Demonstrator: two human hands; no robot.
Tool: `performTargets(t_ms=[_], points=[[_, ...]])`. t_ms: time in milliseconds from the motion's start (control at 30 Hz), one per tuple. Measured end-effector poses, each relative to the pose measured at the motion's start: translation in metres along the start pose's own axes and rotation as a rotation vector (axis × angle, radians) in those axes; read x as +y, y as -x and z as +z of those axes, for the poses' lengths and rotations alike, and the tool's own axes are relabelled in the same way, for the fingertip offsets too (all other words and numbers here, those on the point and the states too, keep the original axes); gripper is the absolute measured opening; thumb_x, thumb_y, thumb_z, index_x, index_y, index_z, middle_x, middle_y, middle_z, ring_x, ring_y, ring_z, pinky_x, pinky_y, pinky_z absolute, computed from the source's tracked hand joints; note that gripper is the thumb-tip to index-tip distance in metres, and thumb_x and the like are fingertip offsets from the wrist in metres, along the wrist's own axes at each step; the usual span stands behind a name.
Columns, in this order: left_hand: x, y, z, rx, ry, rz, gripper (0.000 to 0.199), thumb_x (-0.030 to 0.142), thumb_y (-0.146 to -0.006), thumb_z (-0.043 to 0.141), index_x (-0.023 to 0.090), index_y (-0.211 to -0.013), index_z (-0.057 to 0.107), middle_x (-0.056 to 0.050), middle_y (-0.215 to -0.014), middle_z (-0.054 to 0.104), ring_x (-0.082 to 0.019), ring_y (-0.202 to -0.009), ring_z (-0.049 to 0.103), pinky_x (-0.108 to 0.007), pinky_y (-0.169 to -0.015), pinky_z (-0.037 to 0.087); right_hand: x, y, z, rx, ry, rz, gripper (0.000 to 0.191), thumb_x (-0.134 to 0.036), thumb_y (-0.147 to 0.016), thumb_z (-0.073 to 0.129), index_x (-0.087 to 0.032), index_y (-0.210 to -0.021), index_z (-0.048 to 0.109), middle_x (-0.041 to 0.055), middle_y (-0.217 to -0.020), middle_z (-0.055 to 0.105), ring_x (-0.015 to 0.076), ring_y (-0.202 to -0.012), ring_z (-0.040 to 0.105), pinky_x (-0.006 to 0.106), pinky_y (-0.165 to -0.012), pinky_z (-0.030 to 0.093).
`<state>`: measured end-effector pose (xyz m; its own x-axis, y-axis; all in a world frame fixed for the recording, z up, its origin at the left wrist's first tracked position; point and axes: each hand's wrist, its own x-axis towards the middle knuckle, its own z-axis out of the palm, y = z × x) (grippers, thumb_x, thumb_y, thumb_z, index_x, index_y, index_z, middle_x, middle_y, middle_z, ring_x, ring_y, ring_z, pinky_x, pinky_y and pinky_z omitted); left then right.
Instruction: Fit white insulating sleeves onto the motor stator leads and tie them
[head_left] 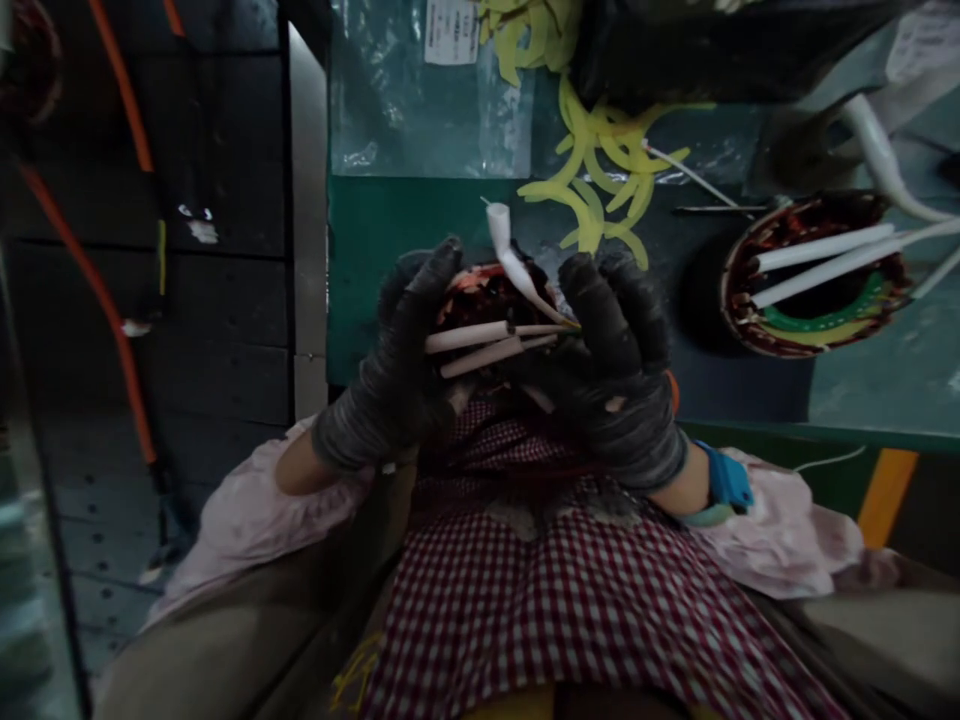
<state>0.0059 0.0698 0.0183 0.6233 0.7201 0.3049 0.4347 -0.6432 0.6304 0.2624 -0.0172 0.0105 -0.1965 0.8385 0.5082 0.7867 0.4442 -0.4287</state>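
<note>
At green tabletop (356,270), hands (390,370) hold coil (480,300); dark panels (225,145) leftward.

One coil (480,290) sits left of another coil (810,220).

Green bench (356,225) | clear bag (420,130), yellow strips (581,205), wound ring (825,318) at right | dark bulk (705,55), perhaps a box

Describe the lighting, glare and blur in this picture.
Head view: dim throughout, with deep shadow between the left hand and right hand; head view: glints of glare on the plastic bag; head view: soft overall, print on the white label unreadable.
</note>
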Motion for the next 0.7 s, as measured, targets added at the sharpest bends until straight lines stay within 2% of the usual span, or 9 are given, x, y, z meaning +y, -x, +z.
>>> performTargets(t_ms=[67, 133, 233, 300, 367, 433, 533, 700], points=[[0.006, 0.0, 0.007, 0.025, -0.048, 0.036, 0.086, 0.054, -0.114, 0.061, 0.034, -0.186, 0.018, -0.013, -0.181, 0.045, -0.036, -0.171, 0.045, -0.061, -0.143, 0.042, 0.001, -0.002, 0.007, -0.001, 0.085, 0.016, 0.034, -0.042, -0.111, 0.078, -0.046, -0.144, 0.078, -0.0019, -0.166, 0.07, 0.0335, -0.157, 0.065, 0.065, -0.137, 0.05], [0.01, 0.001, 0.012, 0.04, -0.062, 0.067, 0.088, 0.047, -0.114, 0.059, 0.031, -0.187, 0.014, -0.014, -0.183, 0.041, -0.037, -0.173, 0.041, -0.062, -0.141, 0.045, 0.002, -0.004, 0.016, 0.028, 0.151, 0.029, 0.046, -0.045, -0.113, 0.074, -0.048, -0.158, 0.067, -0.0005, -0.166, 0.07, 0.0325, -0.156, 0.065, 0.065, -0.139, 0.047], [0.014, 0.003, 0.014, 0.038, -0.022, 0.05, 0.088, 0.043, -0.112, 0.059, 0.033, -0.186, 0.013, -0.013, -0.183, 0.04, -0.039, -0.173, 0.041, -0.066, -0.141, 0.045, 0.009, -0.004, 0.023, 0.044, 0.103, 0.07, 0.068, -0.048, -0.114, 0.071, -0.038, -0.177, 0.047, 0.0085, -0.167, 0.068, 0.037, -0.164, 0.056, 0.068, -0.142, 0.041], [0.016, 0.002, 0.014, 0.026, 0.021, 0.013, 0.089, 0.039, -0.109, 0.064, 0.034, -0.184, 0.017, -0.013, -0.182, 0.041, -0.042, -0.172, 0.044, -0.071, -0.141, 0.042, 0.017, -0.006, 0.02, -0.002, 0.016, 0.106, 0.08, -0.054, -0.114, 0.068, -0.031, -0.183, 0.036, 0.0132, -0.171, 0.063, 0.0399, -0.168, 0.05, 0.07, -0.144, 0.037], [0.018, 0.001, 0.013, 0.017, 0.069, -0.008, 0.088, 0.036, -0.107, 0.072, 0.031, -0.181, 0.026, -0.014, -0.181, 0.043, -0.046, -0.171, 0.044, -0.074, -0.14, 0.041, 0.024, -0.008, 0.012, -0.11, -0.059, 0.12, 0.086, -0.059, -0.113, 0.066, -0.03, -0.184, 0.03, 0.0135, -0.177, 0.056, 0.0407, -0.171, 0.046, 0.071, -0.144, 0.037], [0.019, -0.001, 0.012, 0.015, 0.116, -0.046, 0.083, 0.036, -0.104, 0.078, 0.029, -0.176, 0.038, -0.014, -0.178, 0.047, -0.048, -0.171, 0.044, -0.075, -0.138, 0.043, 0.029, -0.011, 0.004, -0.18, -0.094, 0.113, 0.087, -0.063, -0.111, 0.066, -0.033, -0.184, 0.029, 0.0123, -0.18, 0.053, 0.041, -0.171, 0.046, 0.07, -0.145, 0.037], [0.019, -0.002, 0.011, 0.017, 0.147, -0.091, 0.078, 0.039, -0.102, 0.082, 0.027, -0.171, 0.047, -0.014, -0.174, 0.051, -0.051, -0.17, 0.044, -0.078, -0.133, 0.046, 0.032, -0.013, -0.002, -0.187, -0.074, 0.098, 0.086, -0.069, -0.11, 0.065, -0.032, -0.181, 0.035, 0.0141, -0.178, 0.055, 0.0432, -0.169, 0.049, 0.071, -0.144, 0.036], [0.017, -0.002, 0.008, -0.06, 0.08, -0.061, 0.089, 0.034, -0.101, 0.079, 0.032, -0.177, 0.032, -0.014, -0.178, 0.047, -0.052, -0.17, 0.044, -0.081, -0.129, 0.049, 0.033, -0.01, 0.001, -0.217, -0.067, 0.089, 0.071, -0.077, -0.111, 0.053, -0.032, -0.166, 0.057, 0.0141, -0.178, 0.055, 0.0434, -0.169, 0.049, 0.073, -0.143, 0.038]])
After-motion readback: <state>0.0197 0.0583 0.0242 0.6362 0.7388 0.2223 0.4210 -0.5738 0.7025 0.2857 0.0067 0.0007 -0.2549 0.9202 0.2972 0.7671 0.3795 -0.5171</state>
